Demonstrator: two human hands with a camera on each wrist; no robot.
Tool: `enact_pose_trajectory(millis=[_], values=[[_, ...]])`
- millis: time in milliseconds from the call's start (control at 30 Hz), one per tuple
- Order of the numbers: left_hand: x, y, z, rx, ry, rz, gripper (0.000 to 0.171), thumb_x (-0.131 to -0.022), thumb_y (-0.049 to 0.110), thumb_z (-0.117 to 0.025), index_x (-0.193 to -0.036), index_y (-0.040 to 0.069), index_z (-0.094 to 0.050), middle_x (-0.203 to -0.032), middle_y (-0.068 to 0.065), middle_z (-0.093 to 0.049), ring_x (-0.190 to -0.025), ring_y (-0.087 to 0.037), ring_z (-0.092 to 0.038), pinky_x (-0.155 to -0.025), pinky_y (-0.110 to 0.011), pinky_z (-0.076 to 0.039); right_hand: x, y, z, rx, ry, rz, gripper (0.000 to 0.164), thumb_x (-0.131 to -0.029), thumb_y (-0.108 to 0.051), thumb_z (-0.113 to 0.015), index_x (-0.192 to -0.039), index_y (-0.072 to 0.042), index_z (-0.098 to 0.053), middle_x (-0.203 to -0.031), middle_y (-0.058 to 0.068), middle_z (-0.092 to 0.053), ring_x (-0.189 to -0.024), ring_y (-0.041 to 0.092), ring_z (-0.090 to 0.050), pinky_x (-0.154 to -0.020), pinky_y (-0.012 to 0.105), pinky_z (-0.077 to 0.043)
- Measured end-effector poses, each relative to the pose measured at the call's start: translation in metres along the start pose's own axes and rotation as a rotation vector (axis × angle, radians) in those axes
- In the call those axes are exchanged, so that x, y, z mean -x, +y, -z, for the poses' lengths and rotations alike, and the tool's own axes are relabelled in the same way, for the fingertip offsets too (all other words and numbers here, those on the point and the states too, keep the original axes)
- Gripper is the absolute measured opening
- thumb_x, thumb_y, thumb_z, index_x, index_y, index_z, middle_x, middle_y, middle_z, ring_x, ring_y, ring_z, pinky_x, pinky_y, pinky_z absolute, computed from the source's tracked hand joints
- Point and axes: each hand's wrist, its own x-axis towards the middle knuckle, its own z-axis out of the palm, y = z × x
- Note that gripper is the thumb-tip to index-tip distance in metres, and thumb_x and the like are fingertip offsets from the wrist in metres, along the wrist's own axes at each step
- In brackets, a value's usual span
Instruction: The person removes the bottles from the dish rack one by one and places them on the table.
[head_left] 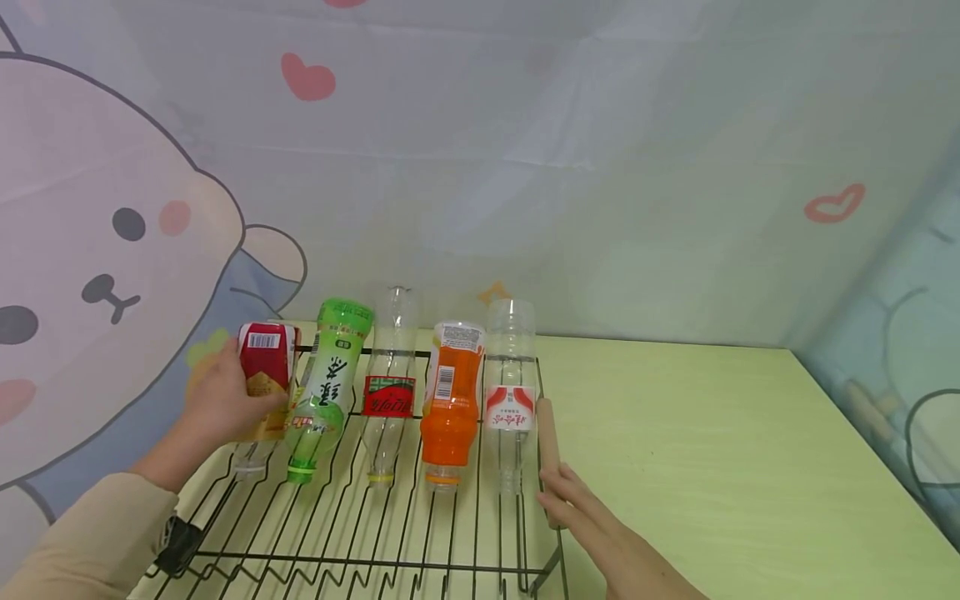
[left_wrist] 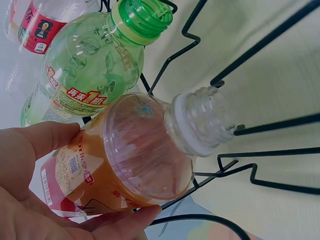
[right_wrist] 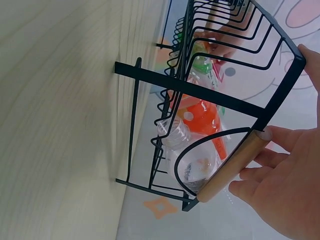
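My left hand (head_left: 225, 400) grips a clear plastic bottle (left_wrist: 145, 150) with a red and orange label, thumb on one side and fingers on the other. Its uncapped neck points toward me, over the wires at the left end of the black wire rack (head_left: 360, 557). Right beside it lies a green tea bottle (head_left: 330, 383). At the rack's right side, my right hand (head_left: 585, 508) holds the wooden handle (right_wrist: 232, 167), fingertips partly behind it. The thumb's tip is near the frame corner in the right wrist view.
Further right on the rack lie a clear bottle with a red label (head_left: 388, 396), an orange bottle (head_left: 450, 417) and a clear bottle with a white-red label (head_left: 510, 408), necks toward me. The rack stands on a pale yellow-green table (head_left: 697, 467) before a printed cloth (head_left: 465, 167).
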Motion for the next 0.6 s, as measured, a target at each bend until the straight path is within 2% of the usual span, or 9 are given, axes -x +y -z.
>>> enact_pose_trajectory(millis=[33, 167, 233, 300, 433, 600], values=[[0.000, 0.000, 0.000, -0.001, 0.001, 0.000, 0.095, -0.082, 0.019, -0.070, -0.142, -0.016, -0.005, -0.118, -0.039, -0.043, -0.104, -0.052, -0.047, -0.081, -0.063, -0.049, 0.000, 0.000, 0.000, 0.001, 0.001, 0.003, 0.092, -0.077, -0.056, -0.073, -0.151, -0.033, -0.024, -0.160, -0.002, -0.017, -0.146, 0.006, -0.010, -0.083, 0.040, -0.056], [0.000, 0.000, 0.000, -0.004, 0.009, 0.011, 0.094, -0.082, 0.018, -0.070, -0.142, -0.016, -0.005, -0.120, -0.038, -0.041, -0.105, -0.052, -0.045, -0.081, -0.063, -0.048, 0.000, 0.000, 0.000, -0.006, -0.002, -0.017, 0.092, -0.076, -0.057, -0.073, -0.151, -0.036, -0.024, -0.160, -0.003, -0.017, -0.144, -0.003, -0.007, -0.084, 0.040, -0.055], [0.001, -0.001, 0.000, -0.002, 0.006, 0.023, 0.094, -0.082, 0.018, -0.069, -0.141, -0.017, -0.005, -0.120, -0.038, -0.040, -0.105, -0.052, -0.043, -0.081, -0.063, -0.048, 0.000, 0.000, 0.000, -0.008, -0.005, -0.024, 0.092, -0.076, -0.057, -0.073, -0.151, -0.036, -0.025, -0.160, -0.004, -0.017, -0.144, -0.003, -0.007, -0.084, 0.040, -0.055], [0.001, -0.001, 0.000, 0.003, 0.013, 0.028, 0.091, -0.082, 0.017, -0.070, -0.140, -0.017, -0.008, -0.120, -0.038, -0.040, -0.105, -0.052, -0.043, -0.081, -0.063, -0.049, 0.000, -0.001, 0.000, -0.007, -0.012, -0.032, 0.092, -0.076, -0.058, -0.073, -0.151, -0.035, -0.025, -0.160, -0.005, -0.017, -0.146, 0.004, -0.009, -0.084, 0.040, -0.055], [0.002, 0.001, 0.004, 0.030, 0.026, 0.039, 0.087, -0.081, 0.015, -0.069, -0.139, -0.017, -0.011, -0.119, -0.039, -0.040, -0.103, -0.052, -0.044, -0.081, -0.063, -0.048, -0.001, -0.002, 0.001, -0.014, -0.033, -0.052, 0.093, -0.076, -0.059, -0.072, -0.151, -0.035, -0.025, -0.160, -0.006, -0.015, -0.145, 0.026, -0.018, -0.083, 0.041, -0.055], [0.002, 0.008, 0.014, 0.065, -0.015, 0.080, 0.093, -0.084, 0.017, -0.065, -0.142, -0.017, -0.001, -0.121, -0.041, -0.038, -0.102, -0.053, -0.045, -0.080, -0.063, -0.048, -0.001, -0.003, 0.002, -0.011, -0.024, -0.066, 0.088, -0.079, -0.055, -0.071, -0.151, -0.034, -0.026, -0.160, -0.007, -0.015, -0.145, 0.027, -0.018, -0.085, 0.044, -0.055]])
